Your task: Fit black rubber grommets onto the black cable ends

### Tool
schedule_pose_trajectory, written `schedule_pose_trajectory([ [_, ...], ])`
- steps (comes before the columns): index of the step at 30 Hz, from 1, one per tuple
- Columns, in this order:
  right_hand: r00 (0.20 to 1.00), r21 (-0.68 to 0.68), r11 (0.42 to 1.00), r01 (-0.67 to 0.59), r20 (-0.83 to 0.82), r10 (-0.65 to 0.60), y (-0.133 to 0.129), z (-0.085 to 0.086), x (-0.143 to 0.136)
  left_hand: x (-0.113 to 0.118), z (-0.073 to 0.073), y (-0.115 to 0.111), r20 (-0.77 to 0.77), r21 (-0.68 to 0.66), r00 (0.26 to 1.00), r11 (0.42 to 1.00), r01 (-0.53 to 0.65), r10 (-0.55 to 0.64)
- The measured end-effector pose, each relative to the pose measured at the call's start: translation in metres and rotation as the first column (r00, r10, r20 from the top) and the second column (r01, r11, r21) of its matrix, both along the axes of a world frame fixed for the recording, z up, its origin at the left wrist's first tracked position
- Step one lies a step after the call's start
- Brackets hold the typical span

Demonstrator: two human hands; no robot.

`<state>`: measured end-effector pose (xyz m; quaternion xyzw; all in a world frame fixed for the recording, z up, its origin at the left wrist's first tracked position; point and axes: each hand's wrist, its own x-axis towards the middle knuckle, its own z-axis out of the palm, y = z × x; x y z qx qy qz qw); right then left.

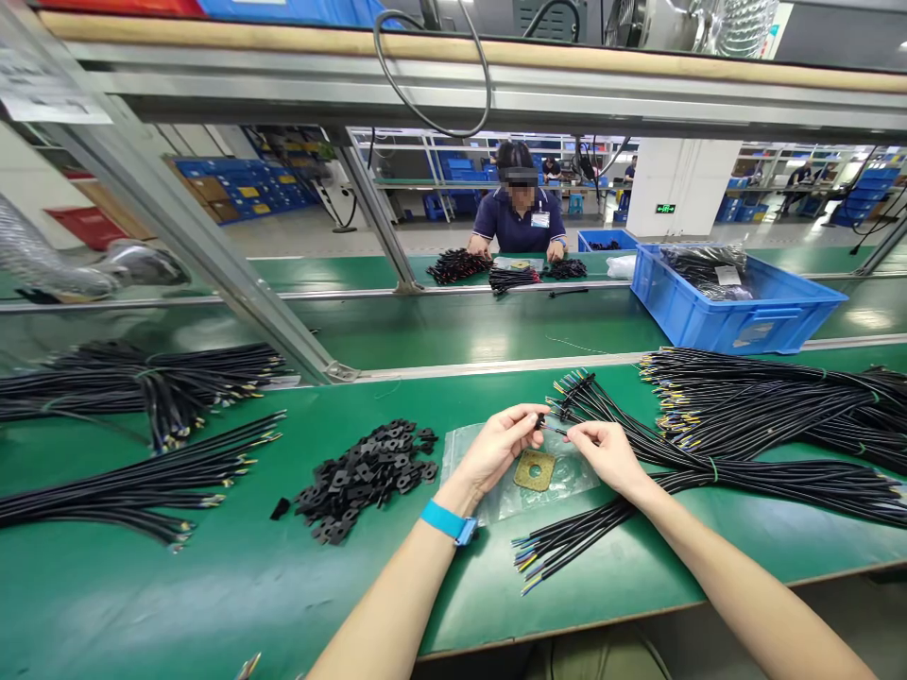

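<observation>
My left hand [498, 446], with a blue band on its wrist, pinches a small black flat piece [540, 421] between thumb and fingers. Just to its right, my right hand [606, 456] grips a thin black cable [559, 432] near its end, which points at the black piece. Whether the two touch is too small to tell. Below the hands, a yellowish square plate [525, 475] with a round hole lies on a clear plastic bag [459, 451]. A heap of black flat pieces with holes [368, 477] sits left of my left hand.
Bundled black cables with stripped coloured ends lie at right [751, 401] and left [92, 486] on the green table [340, 604]. A blue bin [744, 321] stands behind. A metal post [233, 255] slants at left. Across the bench, a co-worker [521, 212] handles cables.
</observation>
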<state>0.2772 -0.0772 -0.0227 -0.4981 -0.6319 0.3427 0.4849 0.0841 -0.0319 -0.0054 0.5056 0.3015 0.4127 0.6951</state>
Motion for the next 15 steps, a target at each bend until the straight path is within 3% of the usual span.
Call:
schedule_pose_trajectory([
  [4, 0.996, -0.058, 0.998, 0.002, -0.089, -0.007, 0.006, -0.002, 0.002, 0.0, 0.0, -0.001, -0.064, 0.036, 0.998, 0.999, 0.021, -0.019],
  [7, 0.997, -0.025, 0.999, 0.046, -0.056, -0.047, 0.004, -0.002, 0.002, 0.0, 0.001, -0.001, -0.104, 0.057, 0.995, 0.998, 0.011, -0.005],
  [11, 0.964, 0.231, 0.965, 0.12, 0.207, -0.169, -0.006, 0.001, 0.001, 0.0, 0.002, -0.002, -0.169, 0.098, 0.985, 0.995, -0.001, 0.017],
  [15, 0.848, 0.472, 0.882, 0.019, 0.459, -0.264, -0.011, 0.001, 0.0, 0.004, -0.001, -0.006, -0.201, 0.079, 0.979, 0.996, 0.049, -0.032],
])
